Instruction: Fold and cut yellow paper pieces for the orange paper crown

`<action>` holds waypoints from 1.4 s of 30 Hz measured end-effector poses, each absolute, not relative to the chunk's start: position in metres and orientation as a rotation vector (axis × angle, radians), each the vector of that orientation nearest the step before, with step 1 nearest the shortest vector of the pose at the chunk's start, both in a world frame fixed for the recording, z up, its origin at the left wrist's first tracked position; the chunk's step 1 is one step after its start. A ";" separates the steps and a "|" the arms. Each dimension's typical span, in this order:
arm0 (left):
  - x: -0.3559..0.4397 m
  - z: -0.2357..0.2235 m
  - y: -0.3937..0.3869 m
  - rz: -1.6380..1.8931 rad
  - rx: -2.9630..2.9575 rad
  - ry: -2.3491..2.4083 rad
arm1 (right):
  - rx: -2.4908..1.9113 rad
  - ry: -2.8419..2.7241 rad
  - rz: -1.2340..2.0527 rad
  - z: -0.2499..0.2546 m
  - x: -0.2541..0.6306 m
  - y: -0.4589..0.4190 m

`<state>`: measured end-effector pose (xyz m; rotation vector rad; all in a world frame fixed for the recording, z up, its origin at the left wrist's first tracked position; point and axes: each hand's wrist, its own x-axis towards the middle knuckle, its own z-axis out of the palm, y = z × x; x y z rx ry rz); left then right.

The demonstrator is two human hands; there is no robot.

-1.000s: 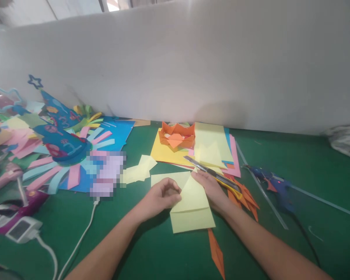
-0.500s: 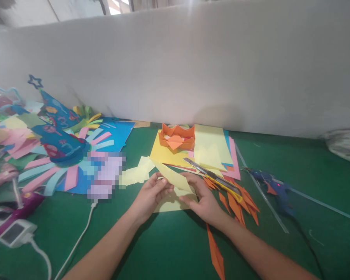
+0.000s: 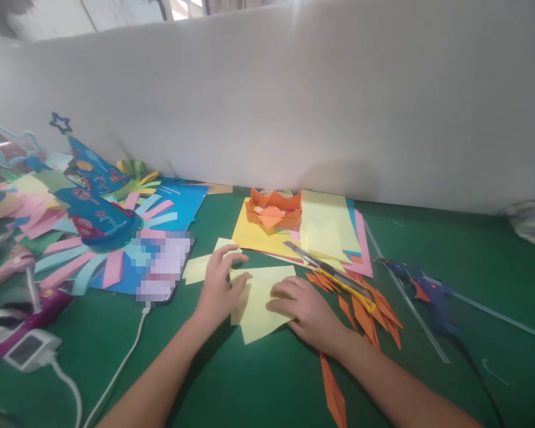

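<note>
Two pale yellow sheets of paper (image 3: 261, 309) lie overlapping on the green table in front of me, one turned at an angle to the other. My left hand (image 3: 219, 284) is open at their left side, fingers spread and thumb over the left edge. From the right, my right hand (image 3: 310, 310) rests its slightly parted, bent fingers on the paper. Just beyond that hand, a yellow utility knife (image 3: 334, 276) with its blade out lies across paper scraps. Folded orange paper pieces (image 3: 365, 312) are beneath and beside the knife; another orange piece (image 3: 333, 392) lies nearer me.
An orange paper crown (image 3: 274, 217) stands on stacked coloured sheets (image 3: 325, 217). To the right lies a blue glue gun (image 3: 428, 291) with a lit red light and a cord. Decorated blue cone hats (image 3: 100, 217), a phone (image 3: 167, 267) on a cable and paper scraps crowd the left.
The tilted sheet between my hands has come down flat onto the other sheet. My left hand has opened and moved up and left; my right hand now lies over the paper's right side.
</note>
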<state>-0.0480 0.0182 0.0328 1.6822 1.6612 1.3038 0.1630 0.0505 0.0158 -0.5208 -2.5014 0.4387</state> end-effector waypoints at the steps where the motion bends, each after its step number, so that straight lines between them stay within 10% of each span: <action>1: -0.047 0.031 0.018 1.226 1.858 1.662 | -0.511 -2.538 0.431 0.016 0.163 0.050; 9: -0.043 0.030 0.014 0.642 2.159 1.399 | -0.499 -2.627 0.516 0.022 0.166 0.048; 28: -0.046 0.047 0.013 0.598 2.015 1.315 | -0.716 -2.555 1.155 0.044 0.176 0.066; 42: -0.045 0.039 0.013 0.630 1.924 1.464 | -1.127 -2.301 1.054 0.021 0.164 0.063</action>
